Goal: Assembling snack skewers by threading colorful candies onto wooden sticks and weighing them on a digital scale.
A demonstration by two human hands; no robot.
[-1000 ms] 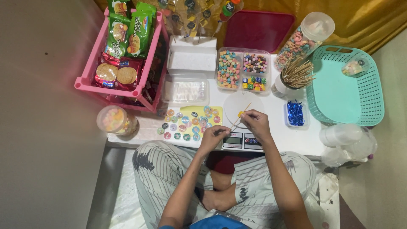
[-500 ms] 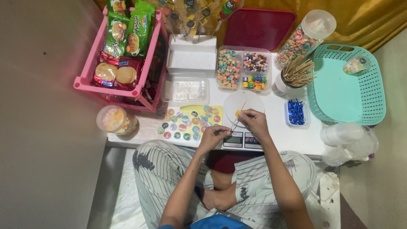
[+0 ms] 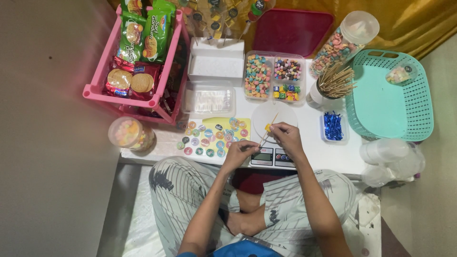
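Little has changed across the second. The left hand (image 3: 240,153) has slid slightly leftward and toward the person along the near edge of the worktop (image 3: 309,143), ending just beside the small scale (image 3: 272,157). The skewer (image 3: 267,130) it pinches now slants more steeply, its far tip raised over the round white plate (image 3: 285,116). The right hand (image 3: 284,134) has drawn back a touch from the plate's centre toward its near rim, fingers closed on a small yellow piece (image 3: 268,127) that sits against the skewer. Both forearms shifted with the hands; the view itself wobbled only faintly.
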